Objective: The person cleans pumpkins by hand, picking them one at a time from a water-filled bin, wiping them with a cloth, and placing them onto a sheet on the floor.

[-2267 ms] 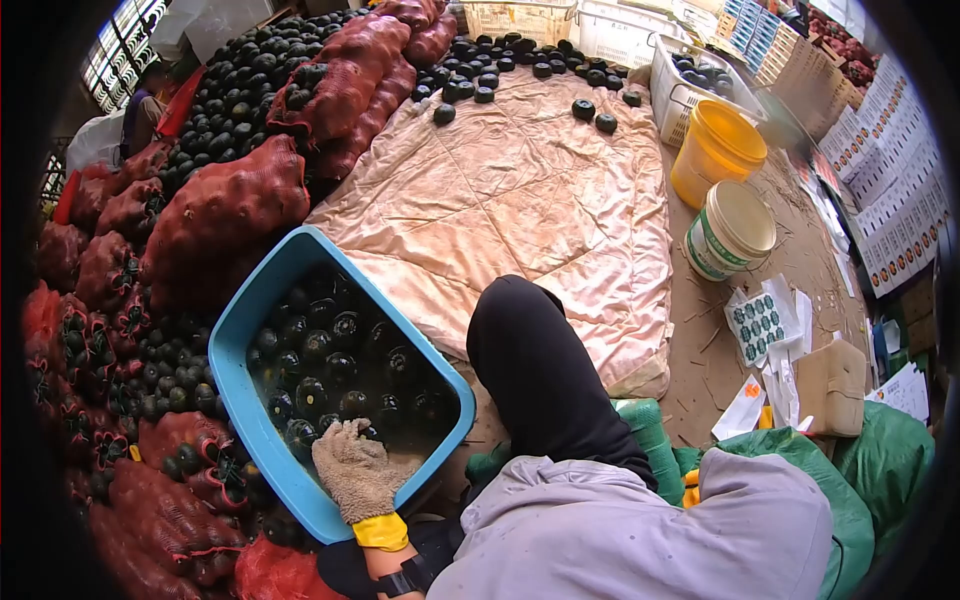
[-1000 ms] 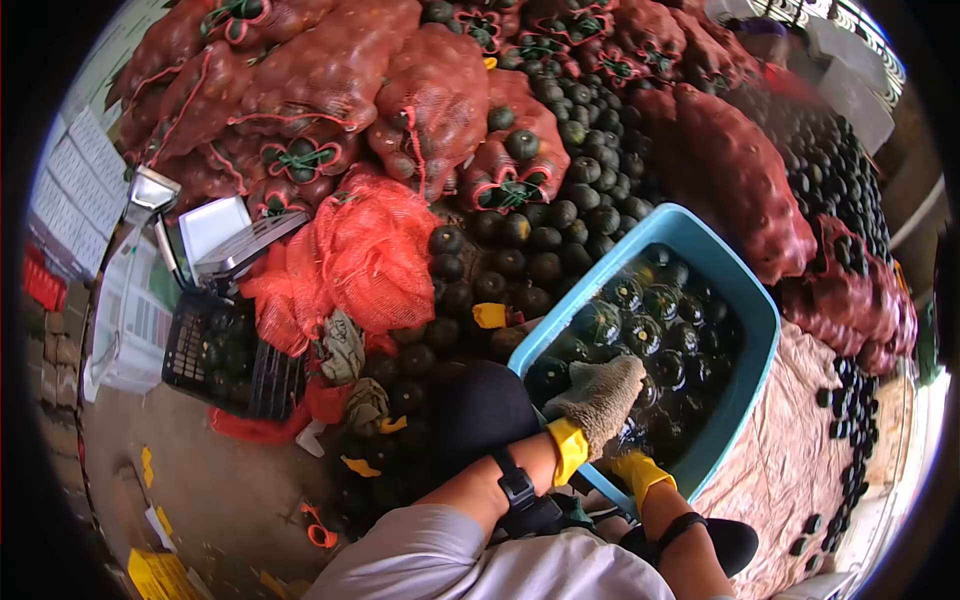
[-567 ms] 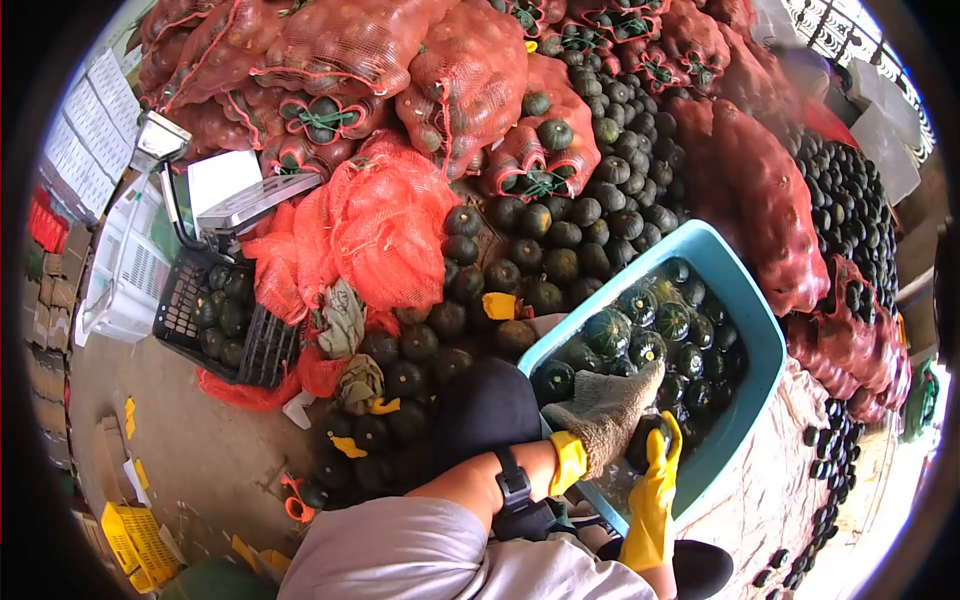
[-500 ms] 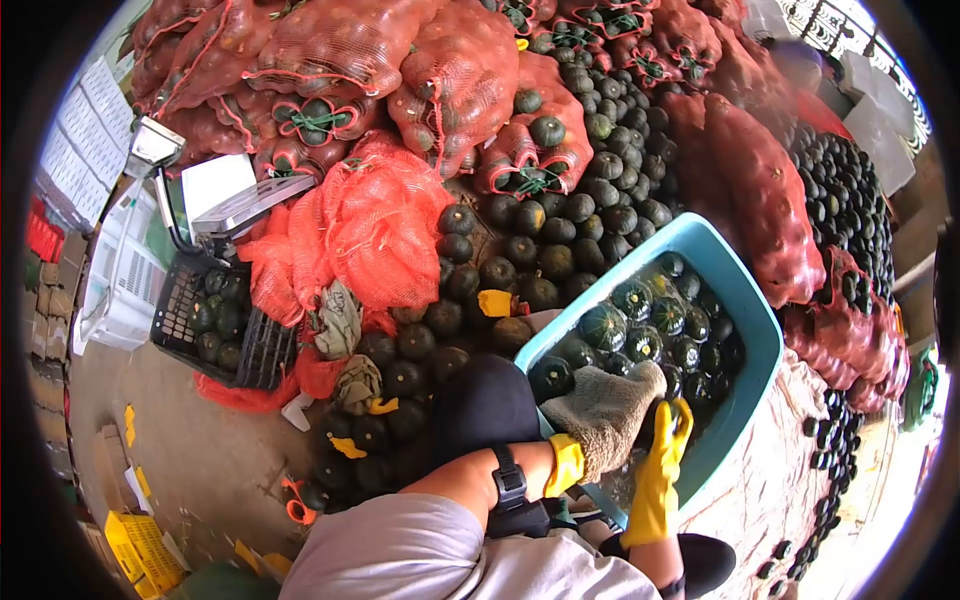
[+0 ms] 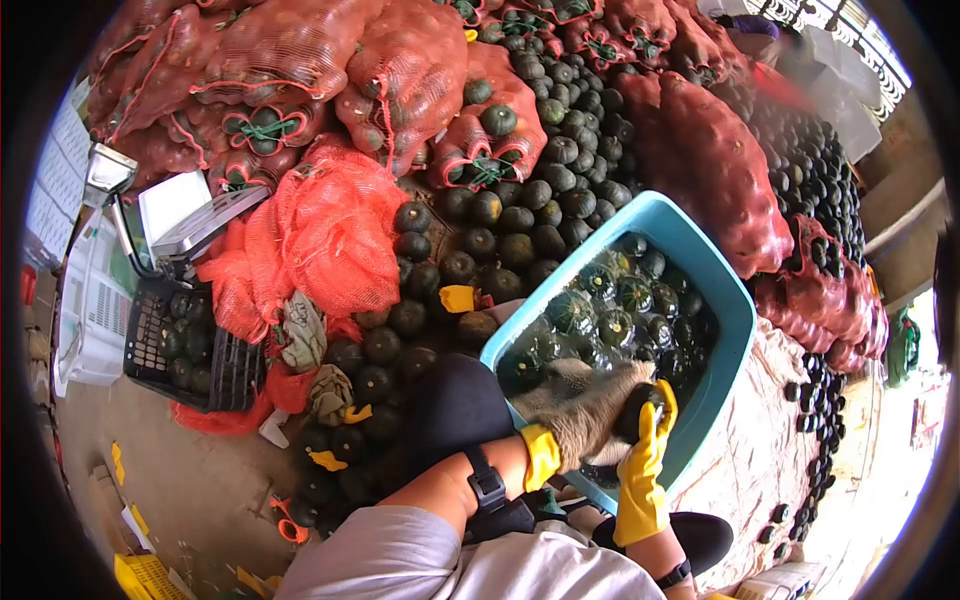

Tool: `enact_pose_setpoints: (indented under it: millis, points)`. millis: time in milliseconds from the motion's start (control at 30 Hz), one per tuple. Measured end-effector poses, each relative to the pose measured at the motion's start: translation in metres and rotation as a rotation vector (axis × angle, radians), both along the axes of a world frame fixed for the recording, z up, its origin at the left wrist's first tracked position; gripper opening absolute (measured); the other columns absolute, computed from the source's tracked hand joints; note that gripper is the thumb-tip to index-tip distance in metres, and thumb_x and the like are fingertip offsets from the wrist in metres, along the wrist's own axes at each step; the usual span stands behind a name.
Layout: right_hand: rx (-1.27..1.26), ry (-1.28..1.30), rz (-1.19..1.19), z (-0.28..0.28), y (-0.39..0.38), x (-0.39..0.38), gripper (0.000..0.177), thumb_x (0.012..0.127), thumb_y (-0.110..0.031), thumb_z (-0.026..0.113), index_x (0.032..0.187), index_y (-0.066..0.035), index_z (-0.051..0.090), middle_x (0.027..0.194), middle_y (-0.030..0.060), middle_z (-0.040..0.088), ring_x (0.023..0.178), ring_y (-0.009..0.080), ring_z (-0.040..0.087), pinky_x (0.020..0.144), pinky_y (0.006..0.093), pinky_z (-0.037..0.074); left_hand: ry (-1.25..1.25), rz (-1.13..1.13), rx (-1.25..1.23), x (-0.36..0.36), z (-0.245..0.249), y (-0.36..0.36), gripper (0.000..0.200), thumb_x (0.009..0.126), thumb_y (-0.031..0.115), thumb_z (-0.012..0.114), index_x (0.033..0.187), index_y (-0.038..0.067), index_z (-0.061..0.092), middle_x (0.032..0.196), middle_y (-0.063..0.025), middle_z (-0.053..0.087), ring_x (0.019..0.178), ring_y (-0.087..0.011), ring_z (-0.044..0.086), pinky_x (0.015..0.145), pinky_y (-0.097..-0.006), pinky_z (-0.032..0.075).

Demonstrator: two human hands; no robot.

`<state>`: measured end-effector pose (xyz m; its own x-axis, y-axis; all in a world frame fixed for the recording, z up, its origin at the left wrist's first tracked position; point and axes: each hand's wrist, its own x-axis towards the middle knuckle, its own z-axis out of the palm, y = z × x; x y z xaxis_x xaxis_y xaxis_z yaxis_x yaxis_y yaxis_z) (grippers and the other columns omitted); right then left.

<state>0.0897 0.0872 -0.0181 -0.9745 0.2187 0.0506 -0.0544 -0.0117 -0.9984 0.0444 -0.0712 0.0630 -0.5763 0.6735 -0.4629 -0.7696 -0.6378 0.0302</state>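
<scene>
My right hand (image 5: 645, 480), in a yellow rubber glove, grips a small dark green pumpkin (image 5: 632, 412) at the near side of a blue tub (image 5: 738, 350). Over my left hand (image 5: 590, 415) is a brown-grey towelling mitt, with a yellow glove cuff at the wrist. The mitt lies against the pumpkin's left side, and its fingers are hidden inside the cloth. Several wet green pumpkins (image 5: 615, 325) sit in water in the tub, beyond both hands.
Red mesh sacks (image 5: 265, 55) of pumpkins are stacked behind, with loose pumpkins (image 5: 560, 180) heaped between them. On the left stand a black crate (image 5: 160, 345) of pumpkins and a scale (image 5: 215, 220). Crumpled red netting (image 5: 335, 235) lies beside them. Pale sheeting (image 5: 760, 440) spreads on the right.
The pumpkin now shows in my right hand, where the glove's fingers were curled before. The mitt has turned against it. The view has shifted, so the surroundings sit further left and higher.
</scene>
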Motion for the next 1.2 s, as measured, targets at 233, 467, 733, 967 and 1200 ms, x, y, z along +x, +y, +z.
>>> enact_pose_setpoints:
  millis: [233,467,733,967,1200]
  points:
    - [0.927,0.053,-0.12,0.038,-0.035,0.005,0.042,0.105,-0.028,0.068,0.139,-0.004,0.064,0.135,0.0153,0.067,0.121,0.0281,0.063,0.111,0.0378,0.046,0.151,0.037,-0.163,-0.006,-0.039,0.001,0.017,0.098,0.024,0.067,0.104,0.008,0.066,0.094,-0.0092,0.07,0.088,-0.0214,0.071,0.083,-0.0371,0.057]
    - [-0.578,-0.188,-0.187,0.044,-0.029,-0.01,0.046,0.104,-0.017,0.068,0.148,-0.013,0.057,0.125,0.0099,0.069,0.11,0.0232,0.069,0.099,0.0381,0.058,1.43,-0.101,-1.536,-0.001,-0.002,-0.029,0.027,0.084,0.02,0.081,0.104,0.008,0.067,0.097,-0.0159,0.076,0.091,-0.0336,0.076,0.081,-0.0439,0.058]
    - [0.104,-0.273,0.232,0.051,0.001,0.005,0.077,0.09,-0.012,0.083,0.157,-0.01,0.045,0.135,0.011,0.065,0.124,0.0205,0.063,0.109,0.0358,0.051,1.497,0.018,-1.279,-0.01,-0.024,-0.027,0.052,0.087,0.009,0.077,0.137,0.006,0.06,0.126,-0.0172,0.072,0.115,-0.0331,0.071,0.102,-0.0397,0.057]
    - [-0.506,-0.506,-0.085,0.018,-0.02,0.007,0.07,0.09,-0.026,0.086,0.149,-0.014,0.052,0.141,0.0105,0.062,0.124,0.0235,0.065,0.099,0.0398,0.058,1.252,-0.012,-1.504,0.012,-0.013,-0.008,0.053,0.088,0.012,0.079,0.137,0.016,0.061,0.122,-0.0137,0.073,0.107,-0.0354,0.072,0.096,-0.0441,0.059]
    - [-0.082,-0.294,0.217,0.05,-0.002,0.009,0.086,0.078,-0.017,0.086,0.155,-0.013,0.048,0.14,0.012,0.061,0.128,0.0252,0.061,0.11,0.0396,0.051,1.058,0.017,-0.885,0.002,-0.013,-0.017,0.054,0.091,0.003,0.073,0.143,0.004,0.055,0.137,-0.0156,0.065,0.125,-0.0279,0.066,0.109,-0.0378,0.052]
